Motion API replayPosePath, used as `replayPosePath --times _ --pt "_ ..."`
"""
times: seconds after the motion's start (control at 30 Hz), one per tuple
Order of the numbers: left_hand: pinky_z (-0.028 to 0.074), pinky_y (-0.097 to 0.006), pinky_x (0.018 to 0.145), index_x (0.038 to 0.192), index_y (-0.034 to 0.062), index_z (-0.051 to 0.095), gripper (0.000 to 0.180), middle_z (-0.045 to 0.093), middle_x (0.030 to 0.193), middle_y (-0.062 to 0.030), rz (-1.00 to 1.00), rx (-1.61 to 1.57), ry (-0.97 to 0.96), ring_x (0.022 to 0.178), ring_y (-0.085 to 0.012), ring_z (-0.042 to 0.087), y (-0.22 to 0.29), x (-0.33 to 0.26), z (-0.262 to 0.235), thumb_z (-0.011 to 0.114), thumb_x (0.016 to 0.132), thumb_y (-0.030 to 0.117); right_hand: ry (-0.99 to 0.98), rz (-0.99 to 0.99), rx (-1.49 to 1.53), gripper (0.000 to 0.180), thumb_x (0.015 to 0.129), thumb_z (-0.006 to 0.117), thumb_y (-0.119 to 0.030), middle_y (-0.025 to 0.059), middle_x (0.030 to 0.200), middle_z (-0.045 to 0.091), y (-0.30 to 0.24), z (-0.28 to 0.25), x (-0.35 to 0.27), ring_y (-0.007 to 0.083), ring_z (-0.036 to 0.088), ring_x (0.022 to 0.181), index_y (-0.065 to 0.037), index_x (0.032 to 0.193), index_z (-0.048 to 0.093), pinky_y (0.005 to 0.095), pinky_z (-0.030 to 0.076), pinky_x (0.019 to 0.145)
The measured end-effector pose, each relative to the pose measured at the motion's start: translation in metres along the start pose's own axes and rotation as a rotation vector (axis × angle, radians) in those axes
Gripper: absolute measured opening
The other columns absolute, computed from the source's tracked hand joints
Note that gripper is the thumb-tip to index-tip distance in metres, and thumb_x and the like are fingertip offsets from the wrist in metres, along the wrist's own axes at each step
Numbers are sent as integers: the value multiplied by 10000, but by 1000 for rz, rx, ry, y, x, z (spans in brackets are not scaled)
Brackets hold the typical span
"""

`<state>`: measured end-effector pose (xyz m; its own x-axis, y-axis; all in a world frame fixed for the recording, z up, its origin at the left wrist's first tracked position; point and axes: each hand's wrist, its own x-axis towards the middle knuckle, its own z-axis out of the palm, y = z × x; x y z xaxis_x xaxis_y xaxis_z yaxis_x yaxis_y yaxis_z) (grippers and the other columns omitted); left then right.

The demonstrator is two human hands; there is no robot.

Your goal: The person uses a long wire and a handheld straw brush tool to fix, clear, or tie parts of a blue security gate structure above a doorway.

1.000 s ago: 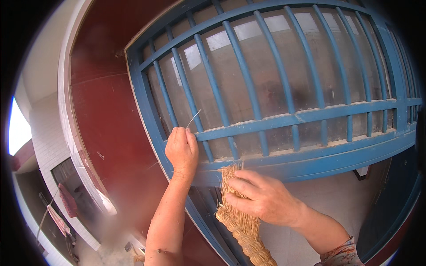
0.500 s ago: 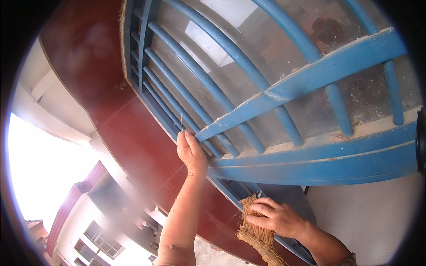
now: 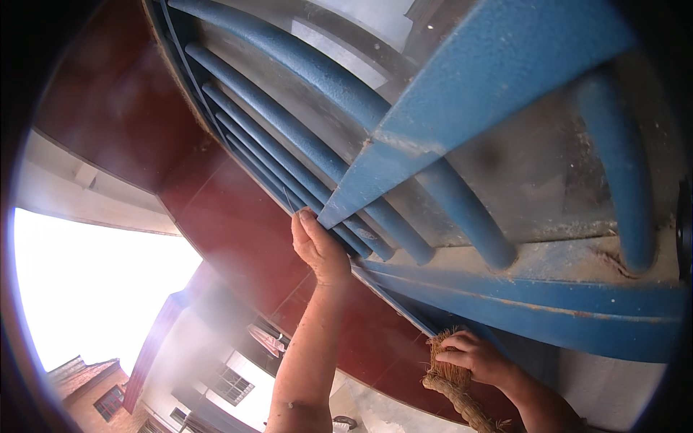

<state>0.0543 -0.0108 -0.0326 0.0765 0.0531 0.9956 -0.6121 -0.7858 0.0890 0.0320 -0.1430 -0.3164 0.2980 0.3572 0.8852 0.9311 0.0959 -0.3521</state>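
My left hand (image 3: 319, 245) is raised with its fingers closed at the left end of a blue crossbar (image 3: 404, 155) of a window grille. A thin wire-like line sticks up beside its fingertips; whether they hold it is unclear. Lower right, my right hand (image 3: 480, 359) is wrapped round a straw hand brush (image 3: 451, 372). Its bristles point up toward the blue window frame (image 3: 534, 296), and its thick bound part hangs downward. My right palm is hidden behind the fingers and straw.
Several blue upright bars (image 3: 274, 123) stand before dusty glass (image 3: 520, 187). Dirt lies along the sill ledge (image 3: 563, 252). A dark red wall (image 3: 238, 216) runs alongside the window. Far below left are buildings (image 3: 94, 397) and bright sky (image 3: 94, 267).
My view has come closer to the grille, so the crossbar looks larger. My left hand stays at the crossbar's end. My right hand and the brush now appear lower and farther right.
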Motion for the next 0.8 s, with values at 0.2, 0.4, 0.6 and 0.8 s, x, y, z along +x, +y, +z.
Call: replayPosePath --times 0.2,0.4,0.6,0.8 --pt "375 -268 600 794 9 510 335 480 669 -36 23 -5 3 634 -121 419 -3 -1 0 362 955 263 19 50 94 344 704 645 -20 85 1082 562 2 6 -1 276 524 1011 -106 1037 646 348 443 852" --pt "370 -264 598 815 16 510 328 471 668 -32 25 -28 -61 635 -118 412 -3 2 -4 359 961 268 28 341 597 386 754 690 -221 131 1163 506 -21 -18 19 269 501 1074 -59 1095 610 359 400 920" --pt "327 -223 577 827 44 544 303 431 667 18 -83 -161 -251 637 -65 356 8 8 -20 409 972 273 266 -39 -57 380 782 598 -53 121 1178 505 -35 -16 35 290 531 1050 -133 1153 597 356 444 913" --pt "323 -184 530 833 24 596 378 536 743 -36 -419 -548 -221 591 -66 419 50 3 -57 428 960 338 382 -156 -265 377 772 593 -32 98 1134 523 -69 -47 66 274 545 1024 -154 1128 608 350 478 883"
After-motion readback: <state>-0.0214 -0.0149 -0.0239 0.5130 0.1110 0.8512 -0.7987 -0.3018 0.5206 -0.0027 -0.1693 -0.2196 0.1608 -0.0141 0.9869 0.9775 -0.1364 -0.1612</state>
